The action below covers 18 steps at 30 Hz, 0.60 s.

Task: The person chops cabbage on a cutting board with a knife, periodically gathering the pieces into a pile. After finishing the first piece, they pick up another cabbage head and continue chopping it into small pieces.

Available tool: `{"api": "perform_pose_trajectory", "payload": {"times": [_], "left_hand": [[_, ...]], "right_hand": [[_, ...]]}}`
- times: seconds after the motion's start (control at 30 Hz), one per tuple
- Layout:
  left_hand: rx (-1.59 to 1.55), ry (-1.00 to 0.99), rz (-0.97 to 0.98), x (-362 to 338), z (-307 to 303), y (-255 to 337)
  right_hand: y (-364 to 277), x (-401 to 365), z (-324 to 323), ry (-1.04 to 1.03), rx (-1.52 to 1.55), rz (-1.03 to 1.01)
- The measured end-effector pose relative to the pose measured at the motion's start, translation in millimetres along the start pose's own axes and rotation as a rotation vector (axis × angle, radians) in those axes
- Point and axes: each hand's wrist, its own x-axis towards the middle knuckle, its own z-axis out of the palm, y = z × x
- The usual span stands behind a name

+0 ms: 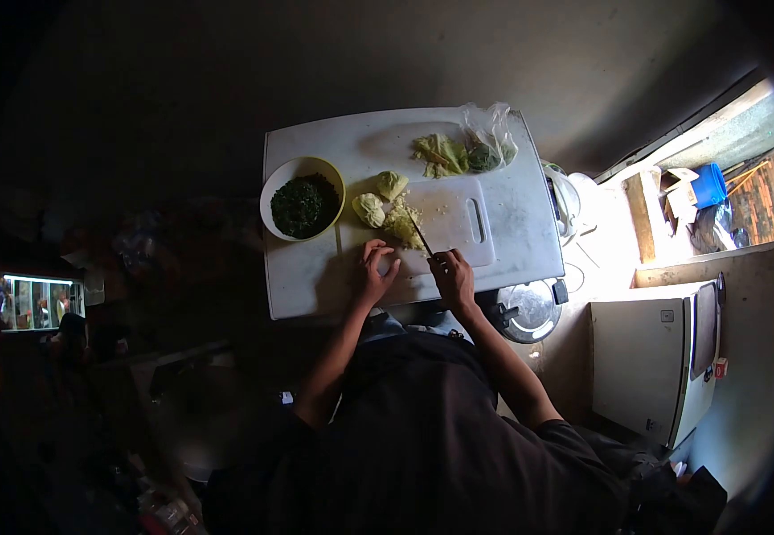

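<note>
My right hand (452, 275) is closed round the handle of a knife (421, 234), its dark blade pointing away over the cutting board. Finely chopped pale green cabbage (402, 225) lies under and beside the blade on the white cutting board (458, 189). Beside the board's near left corner is my left hand (376, 269), thumb and fingers apart and nothing visible between them. Two cut cabbage pieces (370, 210) sit at the board's left edge, just beyond that hand. Farther left stands a yellow-green rimmed bowl (343, 198) holding dark green chopped leaves (303, 206).
Loose outer leaves (440, 155) and a clear plastic bag (491, 134) lie at the back right of the white table (315, 285). A round metal-lidded pot (530, 312) stands below the table's right edge. A white refrigerator (634, 357) is farther right, near a bright doorway.
</note>
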Motion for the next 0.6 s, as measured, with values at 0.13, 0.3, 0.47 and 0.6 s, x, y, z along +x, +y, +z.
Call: {"api": "perform_pose_trajectory", "payload": {"times": [0.13, 0.3, 0.47, 0.6], "left_hand": [[0.074, 0.016, 0.039, 2.1, -6.4, 8.7], [0.309, -0.082, 0.164, -1.7, -18.4, 37.7], [0.243, -0.209, 0.080, -26.9, 0.8, 26.0], [0.356, -0.229, 0.044, -22.7, -3.0, 39.1]], "right_hand": [[-6.2, 6.0, -11.9, 0.008, -0.094, -0.032], [1.7, 16.2, -15.9, -0.057, -0.270, -0.296], [31.5, 26.0, -4.6, -0.090, -0.246, -0.441], [14.2, 43.0, -11.6, -0.029, -0.246, -0.525]]}}
